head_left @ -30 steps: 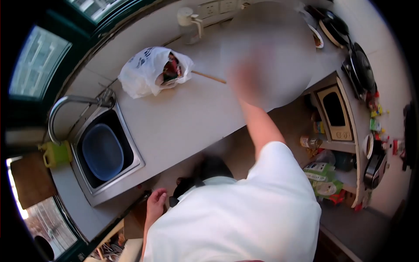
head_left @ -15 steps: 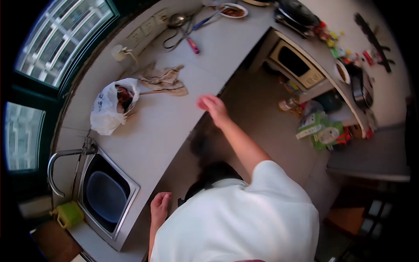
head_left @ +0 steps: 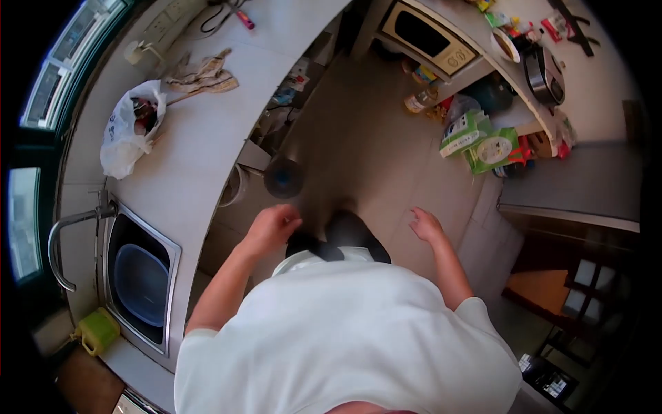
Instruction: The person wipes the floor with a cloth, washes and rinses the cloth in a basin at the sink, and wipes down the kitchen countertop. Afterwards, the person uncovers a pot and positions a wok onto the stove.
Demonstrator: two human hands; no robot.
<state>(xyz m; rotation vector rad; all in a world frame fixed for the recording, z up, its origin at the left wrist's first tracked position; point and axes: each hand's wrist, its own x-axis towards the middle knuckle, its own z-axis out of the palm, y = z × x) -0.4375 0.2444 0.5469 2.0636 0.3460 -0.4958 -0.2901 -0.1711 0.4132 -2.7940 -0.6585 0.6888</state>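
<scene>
My left hand (head_left: 274, 228) hangs in the air beside the counter's front edge, over the floor. Its fingers are loosely bent and nothing shows in them. Over the floor on the other side of my body is my right hand (head_left: 426, 225), with its fingers apart and nothing held. Neither hand touches anything. Nearest to the left hand, a dark round object with a blue centre (head_left: 283, 176) stands low by the counter; its kind is unclear.
On the left counter (head_left: 214, 117) are a white plastic bag (head_left: 124, 145), a striped cloth (head_left: 214, 77) and a sink holding a blue-grey basin (head_left: 141, 283). A yellow-green jug (head_left: 98, 331) stands beside it. Green boxes (head_left: 493, 148) and a bottle (head_left: 420, 101) sit at right below an oven (head_left: 431, 36).
My right hand has drawn back from over the counter edge to my right side. My left hand has moved forward and right, off the sink side. The view has shifted forward and turned rightward.
</scene>
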